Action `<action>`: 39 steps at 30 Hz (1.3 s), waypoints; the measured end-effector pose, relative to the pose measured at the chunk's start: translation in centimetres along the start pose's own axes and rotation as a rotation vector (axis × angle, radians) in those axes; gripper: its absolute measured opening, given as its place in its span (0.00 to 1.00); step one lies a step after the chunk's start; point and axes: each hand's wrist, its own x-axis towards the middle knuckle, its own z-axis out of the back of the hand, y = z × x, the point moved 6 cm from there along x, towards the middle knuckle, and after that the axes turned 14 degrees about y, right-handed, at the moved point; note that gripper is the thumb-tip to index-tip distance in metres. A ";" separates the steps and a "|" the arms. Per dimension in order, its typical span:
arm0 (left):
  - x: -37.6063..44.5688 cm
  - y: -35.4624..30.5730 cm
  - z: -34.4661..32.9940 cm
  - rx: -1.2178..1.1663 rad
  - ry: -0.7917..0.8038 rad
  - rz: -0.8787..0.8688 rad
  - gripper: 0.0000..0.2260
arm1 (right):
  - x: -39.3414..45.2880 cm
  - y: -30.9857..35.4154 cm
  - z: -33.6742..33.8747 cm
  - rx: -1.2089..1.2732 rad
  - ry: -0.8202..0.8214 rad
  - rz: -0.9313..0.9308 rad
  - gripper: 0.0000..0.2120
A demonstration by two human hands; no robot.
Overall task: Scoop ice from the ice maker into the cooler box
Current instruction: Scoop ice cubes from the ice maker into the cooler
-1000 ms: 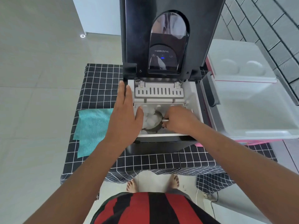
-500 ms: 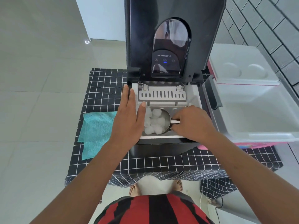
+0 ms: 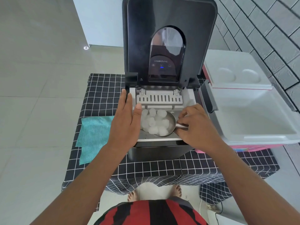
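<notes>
Head view: ice-laden scoop (image 3: 164, 125) now higher in right hand (image 3: 195, 127), left hand (image 3: 125, 122) flat

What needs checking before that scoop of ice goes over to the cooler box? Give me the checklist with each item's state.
1. Scoop loaded with ice: ok, cubes are heaped in the bowl.
2. Grip on the handle: ok, the right hand pinches it.
3. Ice maker steadied: ok, the left hand rests flat on its left edge.
4. Ice maker lid out of the way: ok, standing upright.
5. Cooler box open: ok, its lid is folded back and the white inside shows.
6. Loose cubes at the bowl's open end staying put on the way: cannot tell.
</notes>
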 end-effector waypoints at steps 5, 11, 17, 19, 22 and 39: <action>0.1 0.1 -0.1 0.020 -0.003 0.013 0.33 | -0.4 -1.3 1.1 0.008 -0.091 -0.023 0.10; 0.0 0.3 -0.1 0.040 -0.034 0.013 0.36 | -0.9 -2.8 2.4 0.064 -0.134 -0.027 0.09; 0.1 -0.5 -0.2 0.245 -0.046 0.025 0.35 | -1.5 -5.3 4.4 0.105 -0.141 -0.020 0.11; 0.1 -1.4 -0.3 0.258 -0.063 0.030 0.34 | -1.7 -6.3 5.3 0.106 -0.145 -0.010 0.11; 0.6 -3.4 -0.8 0.264 -0.110 0.020 0.33 | -1.9 -8.1 6.6 0.160 -0.159 -0.004 0.12; 9.2 -19.3 -19.3 0.203 0.099 -0.214 0.23 | -6.9 -31.6 8.6 0.168 -0.014 -0.371 0.10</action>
